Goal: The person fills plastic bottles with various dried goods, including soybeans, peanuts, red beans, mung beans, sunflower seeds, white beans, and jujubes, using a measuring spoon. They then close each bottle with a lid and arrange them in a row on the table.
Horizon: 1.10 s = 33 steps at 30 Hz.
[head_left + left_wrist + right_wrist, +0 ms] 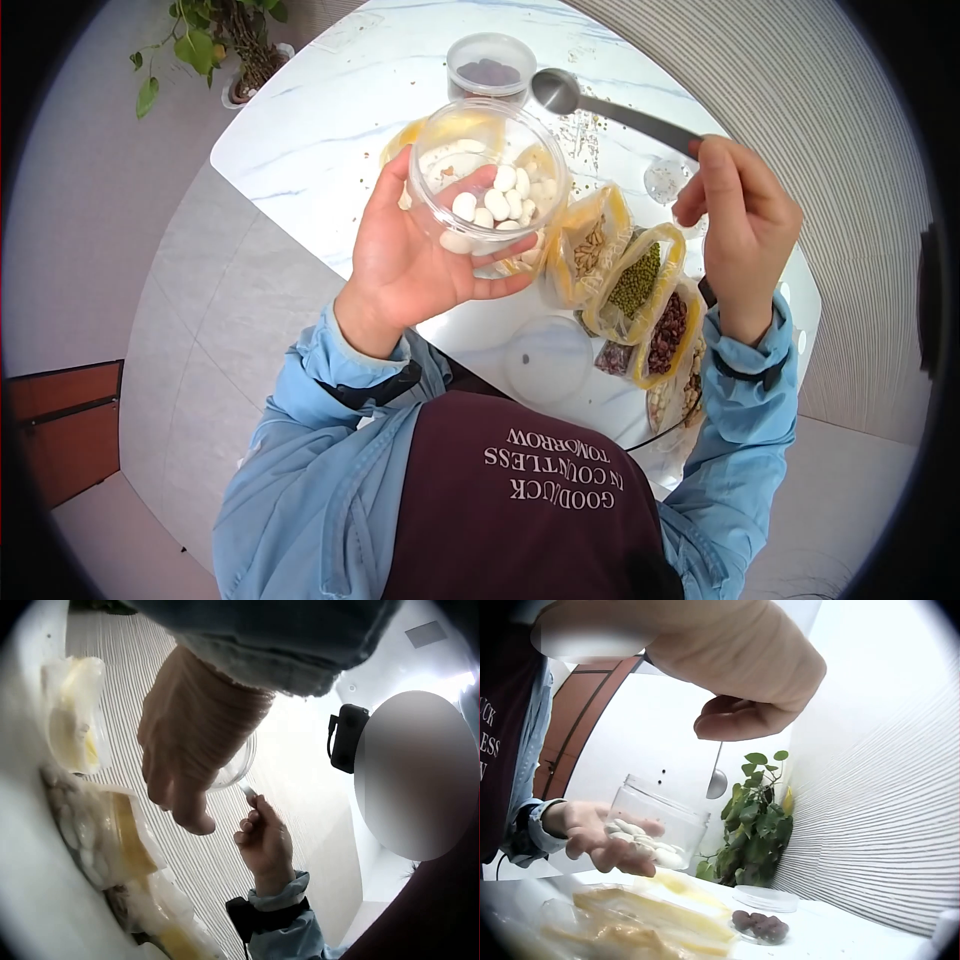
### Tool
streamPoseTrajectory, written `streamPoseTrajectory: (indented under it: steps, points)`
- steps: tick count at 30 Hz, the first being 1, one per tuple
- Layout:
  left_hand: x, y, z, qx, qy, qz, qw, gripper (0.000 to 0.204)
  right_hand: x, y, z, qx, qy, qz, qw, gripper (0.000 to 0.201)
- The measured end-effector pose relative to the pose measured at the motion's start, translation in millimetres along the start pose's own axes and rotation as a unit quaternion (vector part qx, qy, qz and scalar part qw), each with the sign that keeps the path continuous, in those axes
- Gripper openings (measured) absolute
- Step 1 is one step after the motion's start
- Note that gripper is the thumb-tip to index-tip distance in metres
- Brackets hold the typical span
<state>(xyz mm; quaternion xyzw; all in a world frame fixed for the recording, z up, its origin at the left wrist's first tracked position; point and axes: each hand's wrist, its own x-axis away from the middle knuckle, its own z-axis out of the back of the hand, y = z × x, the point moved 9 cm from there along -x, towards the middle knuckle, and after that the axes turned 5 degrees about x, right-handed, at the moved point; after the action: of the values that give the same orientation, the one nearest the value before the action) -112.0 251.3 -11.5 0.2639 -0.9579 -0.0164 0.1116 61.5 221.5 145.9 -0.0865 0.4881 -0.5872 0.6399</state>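
My left hand (405,255) holds up a clear round plastic tub (420,190), its thumb along one side and its fingers beneath. Large white beans (497,204) lie in the bottom of the tub, and the right wrist view shows it slightly tilted. My right hand (745,225) pinches the handle of a metal measuring spoon (640,122). In the head view the spoon's bowl reaches just past the tub's far right rim. The right wrist view shows that bowl (717,784) hanging apart from the tub, above rim height.
Behind the tub stands another clear container (490,48) with dark red pieces. Bags of green beans (637,280), red beans (668,333) and pale brown pieces (590,250) line the right side. A clear lid (547,360) lies near the front edge. Crumbs (580,140) dot the table.
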Motion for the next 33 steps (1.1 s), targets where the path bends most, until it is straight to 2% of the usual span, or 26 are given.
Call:
streamPoseTrajectory:
  steps: [2, 5, 6, 12, 15, 19, 21, 25, 27, 33]
  points:
    - [2, 4, 3, -0.001, 0.018, -0.012, 1.0, 0.077, -5, 21, 1, -0.009, -0.002, -0.038, 0.999, 0.017]
    - [6, 12, 8, 0.008, 0.025, -0.033, 0.999, 0.075, 0, 56, -17, 0.014, -0.071, -0.12, 0.99, 0.017]
    - [7, 15, 10, 0.009, 0.035, -0.043, 0.998, 0.075, 3, 64, -26, 0.034, -0.1, -0.12, 0.987, 0.017]
    - [10, 20, 15, 0.007, 0.072, -0.081, 0.994, 0.074, 19, 64, -55, 0.175, -0.149, 0.043, 0.972, 0.017]
    - [9, 21, 18, 0.013, 0.083, -0.093, 0.992, 0.073, 23, 67, -64, 0.148, -0.151, 0.029, 0.977, 0.017]
    - [7, 23, 21, 0.016, 0.087, -0.098, 0.991, 0.073, 29, 88, -73, 0.06, -0.224, -0.12, 0.965, 0.021]
    - [7, 23, 21, 0.014, 0.087, -0.099, 0.991, 0.074, 33, 97, -77, 0.015, -0.259, -0.197, 0.945, 0.023]
    - [6, 22, 21, 0.014, 0.083, -0.098, 0.992, 0.074, 49, 114, -81, -0.073, -0.261, -0.361, 0.892, 0.025]
    - [5, 22, 21, 0.016, 0.073, -0.096, 0.993, 0.075, 53, 125, -82, -0.112, -0.263, -0.412, 0.865, 0.023]
    - [6, 23, 19, 0.02, 0.045, -0.093, 0.994, 0.076, 54, 136, -74, -0.191, -0.236, -0.445, 0.843, 0.022]
